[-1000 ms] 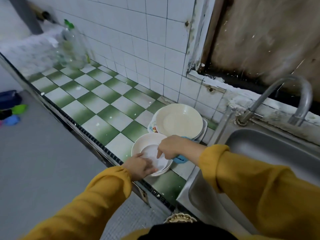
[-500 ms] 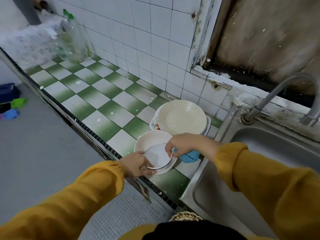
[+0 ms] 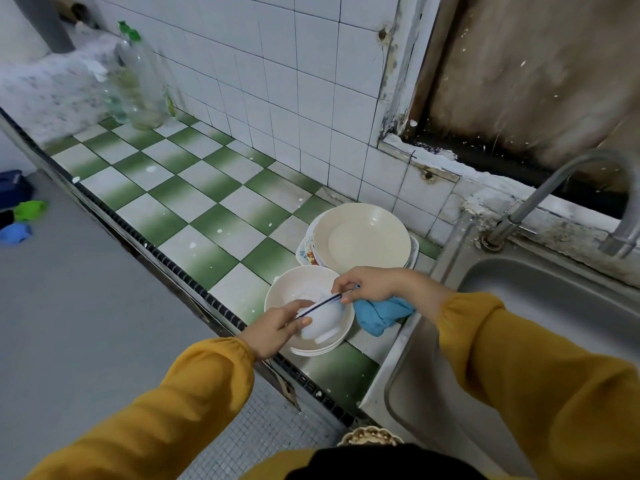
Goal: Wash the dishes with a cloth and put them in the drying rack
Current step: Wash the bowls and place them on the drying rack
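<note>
Head view, looking down at the counter (image 3: 194, 216) with its green and white checks, and both hands are on one dish. It's a small bowl (image 3: 320, 322), white with a dark blue rim, tipped on its side so the foot points toward the person. The left hand (image 3: 277, 327) grips it from the near side, thumb over the rim and fingers curled under the body. The right hand (image 3: 367, 284) pinches the far part of the rim between thumb and forefinger. The bowl hangs just above a stack of shallow bowls (image 3: 287, 289), cream coloured, at the counter's front edge. A blue cloth (image 3: 381, 315) lies bunched under the right wrist, beside that stack and right at the lip of the sink (image 3: 519, 306); whether the right hand's other fingers hold it, I can't tell. Behind, a pile of plates (image 3: 363, 237) sits against the tiled wall. The tap (image 3: 554, 188) curves over the sink, and a clear bottle (image 3: 142, 81) stands far back on the left.
</note>
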{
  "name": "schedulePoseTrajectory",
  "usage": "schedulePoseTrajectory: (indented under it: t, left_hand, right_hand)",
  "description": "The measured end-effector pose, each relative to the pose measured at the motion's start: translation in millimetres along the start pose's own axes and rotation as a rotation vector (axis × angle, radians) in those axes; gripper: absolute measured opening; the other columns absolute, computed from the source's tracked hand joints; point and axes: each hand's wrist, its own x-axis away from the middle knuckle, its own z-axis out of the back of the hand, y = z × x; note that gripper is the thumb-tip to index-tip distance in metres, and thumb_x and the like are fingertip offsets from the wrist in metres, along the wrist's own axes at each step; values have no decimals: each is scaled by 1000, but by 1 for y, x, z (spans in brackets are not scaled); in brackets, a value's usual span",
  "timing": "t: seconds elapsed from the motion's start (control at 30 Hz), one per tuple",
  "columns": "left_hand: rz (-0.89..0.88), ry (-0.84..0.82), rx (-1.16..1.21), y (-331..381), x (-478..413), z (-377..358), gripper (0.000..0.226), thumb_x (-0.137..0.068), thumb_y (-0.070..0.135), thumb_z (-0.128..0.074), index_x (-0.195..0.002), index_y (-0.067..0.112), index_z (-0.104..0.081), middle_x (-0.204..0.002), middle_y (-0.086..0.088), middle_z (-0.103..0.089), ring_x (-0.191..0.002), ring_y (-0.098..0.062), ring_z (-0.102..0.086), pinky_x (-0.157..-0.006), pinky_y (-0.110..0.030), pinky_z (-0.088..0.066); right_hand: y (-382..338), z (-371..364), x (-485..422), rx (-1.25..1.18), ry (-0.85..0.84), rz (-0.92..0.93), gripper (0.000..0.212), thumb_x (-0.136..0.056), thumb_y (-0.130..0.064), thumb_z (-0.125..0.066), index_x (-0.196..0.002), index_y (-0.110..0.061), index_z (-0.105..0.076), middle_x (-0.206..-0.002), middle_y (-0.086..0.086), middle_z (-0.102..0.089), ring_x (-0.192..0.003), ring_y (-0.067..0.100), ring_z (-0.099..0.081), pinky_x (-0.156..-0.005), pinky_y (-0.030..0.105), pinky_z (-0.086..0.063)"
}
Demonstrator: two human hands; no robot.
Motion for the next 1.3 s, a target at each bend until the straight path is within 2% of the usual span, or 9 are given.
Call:
schedulePoseTrajectory:
  t: [0.1, 0.27, 0.37, 0.57, 0.7, 0.9, 1.07, 1.23, 1.3]
  left_hand:
    - [-2, 118, 173, 4, -1, -2, 33, -102, 27, -46, -135, 25, -47, -123, -1, -58, -112, -17, -54, -94, -20, -40]
    - [18, 304, 531, 19, 2, -5, 22, -101, 18, -47, -118, 27, -58, -101, -4, -69, -85, -16, -65, -75, -21, -54]
    - [37, 374, 615, 27, 4, -10, 23, -102, 15, -45, -110, 25, -64, -101, 2, -69, -88, -12, -62, -77, -17, -51]
    - [136, 590, 762, 39, 8, -20, 18, -101, 15, -50, -111, 17, -65, -107, -4, -67, -99, -20, -58, -88, -29, -46]
    - [146, 742, 931, 64, 12, -18, 23, -98, 14, -56, -118, 11, -66, -109, -5, -68, -87, -7, -62, -77, -15, -49]
    - [-10, 795, 1065, 134, 22, -30, 17, -95, 5, -58, -105, 9, -71, -89, -4, -74, -81, -14, -68, -68, -20, -57]
    - [-117, 783, 1089, 186, 36, -46, 17, -97, 7, -56, -103, 14, -70, -91, 0, -75, -80, -9, -68, -76, -24, -58]
    - [-142, 657, 1097, 239, 38, -80, 18, -96, 7, -58, -107, 10, -72, -92, -2, -76, -89, -14, -70, -79, -25, -57]
    - [-204, 608, 1103, 260, 43, -92, 20, -97, 5, -55, -109, 10, -70, -90, 5, -76, -88, -8, -70, -79, -22, -57]
  right_hand:
    - [-3, -1, 0, -108, 33, -34, 17, -98, -9, -54, -114, -10, -59, -128, 16, -59, -122, 28, -52, -107, 37, -37]
    - [-11, 1, 6, -186, 104, -72, 27, -100, -13, -52, -126, -16, -58, -120, 4, -54, -110, 21, -51, -92, 27, -42]
    - [-14, 2, 8, -351, 189, -91, 29, -99, -12, -54, -123, -26, -63, -130, 2, -54, -116, 24, -56, -99, 32, -47]
    - [-38, 7, 32, -826, 643, -133, 13, -92, -22, -66, -103, -16, -69, -103, 8, -67, -85, 18, -61, -78, 29, -52]
    - [-71, 1, 65, -1104, 916, -30, 19, -79, -25, -80, -91, -17, -67, -91, 3, -68, -78, 17, -65, -71, 28, -56]
    - [-88, -59, 94, -266, 1111, 377, 40, -77, -27, -77, -113, -31, -59, -118, -7, -55, -111, 17, -51, -94, 24, -45]
    - [-61, -44, 132, -500, 1401, 218, 10, -82, -35, -66, -88, -33, -58, -92, -8, -64, -92, 21, -61, -82, 31, -48]
    - [-55, -71, 193, 6, 1470, 524, 25, -87, -28, -61, -111, -20, -58, -116, -3, -61, -109, 16, -60, -93, 28, -48]
    - [-37, -64, 216, -11, 1562, 495, 21, -88, -26, -62, -108, -21, -59, -110, -5, -63, -105, 14, -60, -93, 34, -49]
